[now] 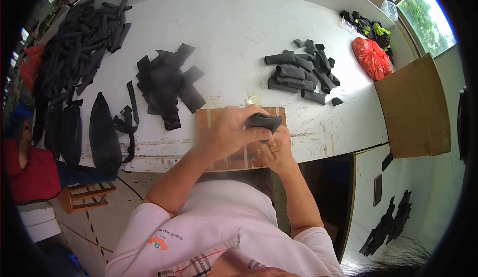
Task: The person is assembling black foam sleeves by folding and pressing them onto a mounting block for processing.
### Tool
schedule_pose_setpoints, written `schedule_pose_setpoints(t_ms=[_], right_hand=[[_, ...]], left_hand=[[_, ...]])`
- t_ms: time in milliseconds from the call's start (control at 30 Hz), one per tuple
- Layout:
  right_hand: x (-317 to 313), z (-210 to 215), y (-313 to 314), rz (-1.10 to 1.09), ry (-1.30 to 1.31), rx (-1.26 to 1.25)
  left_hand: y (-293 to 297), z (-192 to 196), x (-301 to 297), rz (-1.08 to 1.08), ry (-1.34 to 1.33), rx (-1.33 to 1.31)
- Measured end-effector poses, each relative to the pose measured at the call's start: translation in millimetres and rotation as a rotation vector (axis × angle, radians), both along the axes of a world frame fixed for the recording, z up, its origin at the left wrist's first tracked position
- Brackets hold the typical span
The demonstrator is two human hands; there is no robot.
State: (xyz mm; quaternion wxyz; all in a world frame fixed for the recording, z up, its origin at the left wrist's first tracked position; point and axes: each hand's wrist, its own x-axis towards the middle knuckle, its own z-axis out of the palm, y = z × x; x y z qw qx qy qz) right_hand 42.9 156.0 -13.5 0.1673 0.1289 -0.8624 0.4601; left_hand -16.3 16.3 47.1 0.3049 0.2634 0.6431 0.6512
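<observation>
Both my hands meet over a brown board (pixel 221 163) at the table's front edge. Between them is a dark grey fabric sleeve (pixel 265 121), curled into a short tube. My left hand (pixel 233 126) grips it from the left, thumb along its lower side. My right hand (pixel 279 150) is closed below the sleeve's right end, its fingers bent in against it. Part of the sleeve is hidden by my fingers. Beyond the board, to the left, lies a pile of flat dark fabric pieces (pixel 167 83). Rolled dark sleeves (pixel 296 73) are heaped to the right.
A large heap of dark strips (pixel 82 43) covers the far left. Long black pouches (pixel 104 132) hang over the front edge. At right are a red plastic bag (pixel 372 58) and a cardboard box (pixel 416 110). A person in red (pixel 32 170) sits at left by a wooden stool (pixel 87 197).
</observation>
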Motion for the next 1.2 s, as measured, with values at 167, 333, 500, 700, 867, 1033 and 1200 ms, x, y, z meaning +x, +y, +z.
schedule_pose_setpoints(t_ms=[167,333,500,700,867,1033,1200], right_hand=[[2.4,-30.0,-6.9,-0.043,-0.091,-0.054],[1.7,-11.7,4.3,0.041,-0.198,0.016],[-9.2,22.2,-0.3,0.049,-0.031,0.223],[-4.8,2.7,-2.5,0.022,-0.122,0.312],[-23.8,72.4,11.2,0.179,-0.4,-0.341],[-69.5,41.8,59.0,-0.169,-0.435,-0.209],[2.8,14.3,30.4,-0.403,-0.438,-0.245]], left_hand=[[-1.9,-30.4,-6.7,-0.101,0.113,-0.102],[2.2,-26.0,16.2,0.247,0.146,0.265],[-11.9,-21.2,10.2,0.314,-0.043,0.49],[-16.6,-47.2,-1.5,0.41,-0.026,0.416],[-40.7,-96.4,-77.4,0.951,0.54,-0.277],[-46.2,-139.7,-141.1,0.686,0.828,-1.065],[-62.2,-147.7,-136.0,0.605,1.018,-0.932]])
